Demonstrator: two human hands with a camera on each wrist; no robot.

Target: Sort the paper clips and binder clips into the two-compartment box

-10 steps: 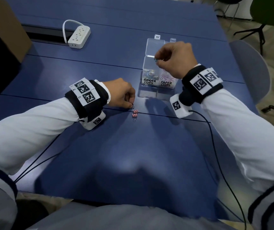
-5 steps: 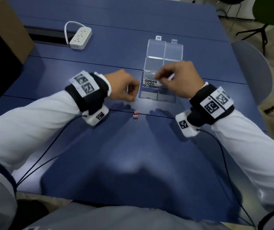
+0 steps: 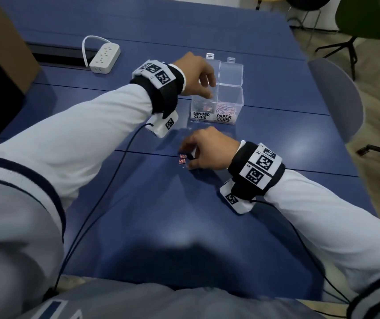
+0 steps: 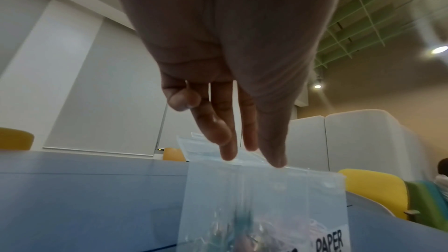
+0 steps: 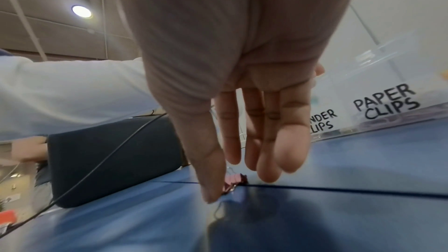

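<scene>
A clear two-compartment box [image 3: 230, 97] stands open on the blue table [image 3: 161, 226], labelled BINDER CLIPS on the left and PAPER CLIPS on the right. Binder clips [image 3: 205, 107] lie in the left half and pink paper clips [image 3: 227, 108] in the right. My left hand [image 3: 208, 88] hovers over the binder compartment. In the left wrist view that hand [image 4: 254, 154] has straight fingers and holds nothing above the box [image 4: 266, 198]. Two pink binder clips [image 3: 181, 158] lie on the table. My right hand [image 3: 187, 160] reaches down to them. The pink clips [image 5: 236, 178] lie between its thumb and straight fingers [image 5: 266, 171].
A white power strip [image 3: 105, 57] lies at the back left beside a cable slot. A cardboard box [image 3: 0, 49] stands at the far left, a grey chair [image 3: 336, 100] off the right edge. Wrist-camera cables [image 3: 106, 192] trail across the near table.
My left hand rose from the table beside the pink clips to above the binder compartment and spread its fingers. My right hand came down from the box to the two pink clips.
</scene>
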